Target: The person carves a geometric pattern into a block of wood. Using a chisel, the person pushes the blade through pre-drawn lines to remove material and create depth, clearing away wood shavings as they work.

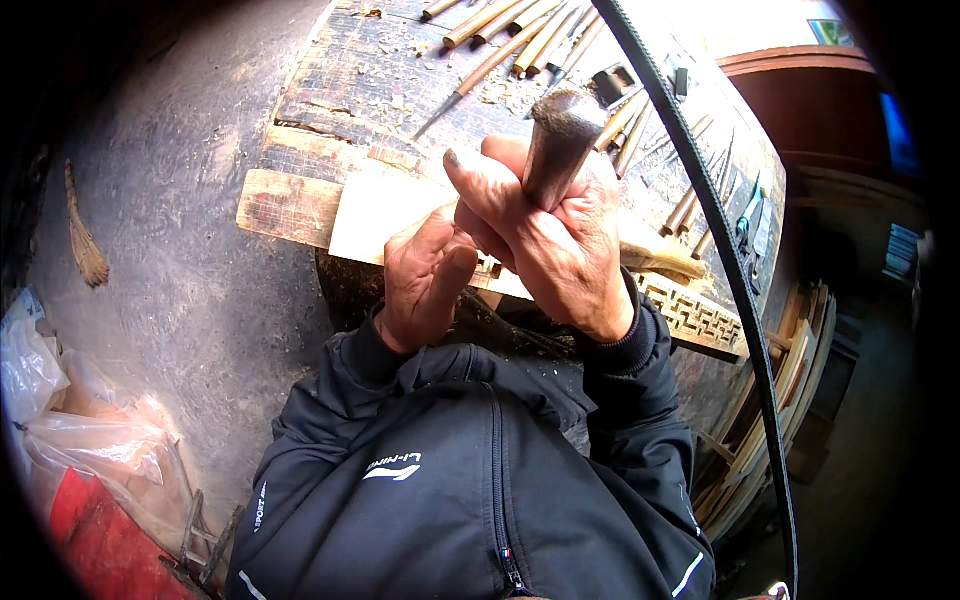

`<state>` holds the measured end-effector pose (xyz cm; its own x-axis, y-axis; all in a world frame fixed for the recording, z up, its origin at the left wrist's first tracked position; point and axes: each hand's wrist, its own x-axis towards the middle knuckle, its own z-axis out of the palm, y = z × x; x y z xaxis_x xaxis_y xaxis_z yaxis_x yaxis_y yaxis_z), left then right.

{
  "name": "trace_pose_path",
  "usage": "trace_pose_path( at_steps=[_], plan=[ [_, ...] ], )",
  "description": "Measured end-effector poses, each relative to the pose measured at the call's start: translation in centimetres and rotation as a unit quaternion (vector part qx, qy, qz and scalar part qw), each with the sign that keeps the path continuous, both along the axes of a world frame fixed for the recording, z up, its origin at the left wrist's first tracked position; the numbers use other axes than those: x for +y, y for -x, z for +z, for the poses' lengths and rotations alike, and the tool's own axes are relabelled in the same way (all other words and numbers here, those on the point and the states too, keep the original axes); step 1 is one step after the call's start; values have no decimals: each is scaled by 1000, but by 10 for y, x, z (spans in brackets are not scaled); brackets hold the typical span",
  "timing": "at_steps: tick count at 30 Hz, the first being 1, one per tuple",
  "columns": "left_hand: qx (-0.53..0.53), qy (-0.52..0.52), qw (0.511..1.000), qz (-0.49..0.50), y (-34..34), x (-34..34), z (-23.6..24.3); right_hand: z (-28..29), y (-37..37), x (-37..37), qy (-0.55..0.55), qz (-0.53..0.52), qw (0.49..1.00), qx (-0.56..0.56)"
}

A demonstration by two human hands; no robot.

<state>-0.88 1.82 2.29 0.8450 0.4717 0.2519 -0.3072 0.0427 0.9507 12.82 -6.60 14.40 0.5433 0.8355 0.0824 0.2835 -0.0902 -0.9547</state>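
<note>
My right hand [570, 250] is closed around a dark wooden tool handle [562, 150] with a flared, worn top. Its thumb points up and to the left, and the tool's lower end is hidden below the fist. Just left of it, my left hand [428, 285] is loosely cupped, with its thumb apart from the fingers. Some of its fingertips disappear behind the right hand. Beneath both hands lies a pale flat board [375, 210] at the bench's near edge. A carved wooden lattice strip [690, 315] runs out to the right of them.
The worn workbench [350, 85] carries several wooden-handled chisels [490, 65] and scattered shavings. A black strap [715, 210] crosses the view on the right. Wooden boards [780, 400] stand at right. A small broom [85, 240] and plastic bags [95, 430] lie on the left floor.
</note>
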Motion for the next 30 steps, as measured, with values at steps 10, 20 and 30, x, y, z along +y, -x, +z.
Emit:
trace_pose_path(
  at_steps=[10,20,30],
  plan=[
    [-36,21,999,-12,-3,0,4,-1,10,1,-27,-23,999,38],
    [-26,-3,1000,2,-6,-1,0,-18,31,-17,-71,-100,990,65],
    [7,-27,999,-40,-11,-4,6,-34,17,-76,-118,-143,983,-10]
  ],
)
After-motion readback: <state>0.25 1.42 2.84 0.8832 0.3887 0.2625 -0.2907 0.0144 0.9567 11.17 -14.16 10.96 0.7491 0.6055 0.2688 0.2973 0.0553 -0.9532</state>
